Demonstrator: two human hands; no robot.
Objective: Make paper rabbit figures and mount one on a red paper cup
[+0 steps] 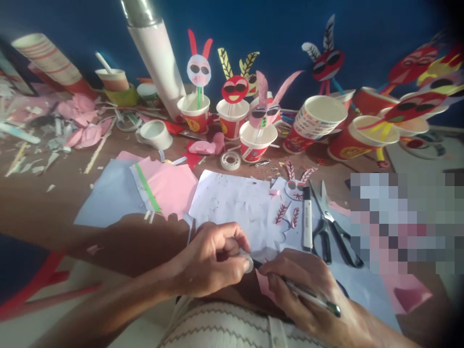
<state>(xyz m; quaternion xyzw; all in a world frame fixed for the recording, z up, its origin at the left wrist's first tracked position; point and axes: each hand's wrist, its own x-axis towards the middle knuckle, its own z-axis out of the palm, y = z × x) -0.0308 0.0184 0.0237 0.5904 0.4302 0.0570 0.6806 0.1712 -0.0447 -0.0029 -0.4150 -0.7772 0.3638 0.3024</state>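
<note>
- Pinching a small pale disc [247, 263] between thumb and forefinger, the left hand [212, 261] has it right in front of the body, by the near edge of the white sheet [232, 198].
- Over to the right hand [304, 280] — fingers closed around a pen [313, 297], dark tip right up by the disc; whether the two touch, I cannot tell.
- Just right of the sheet, a white-and-black marker [307, 217] lies beside the scissors [328, 217], blades slightly apart and pointing away from the person.
- Close by, a long-eared paper face [296, 188] lies flat, two pink ear cut-outs [281, 212] nearer the hands.
- Left of the sheet, pink paper [176, 186] with a green strip [147, 186] along its side.
- Beyond the sheet sits a tape roll [230, 160], near a red cup [253, 150] holding a pink eared figure [263, 116].
- And the back row — a red-eared figure [199, 70] upright in its cup, a tall white flask [154, 58] beside it, pink scraps [87, 130] heaped far left.
</note>
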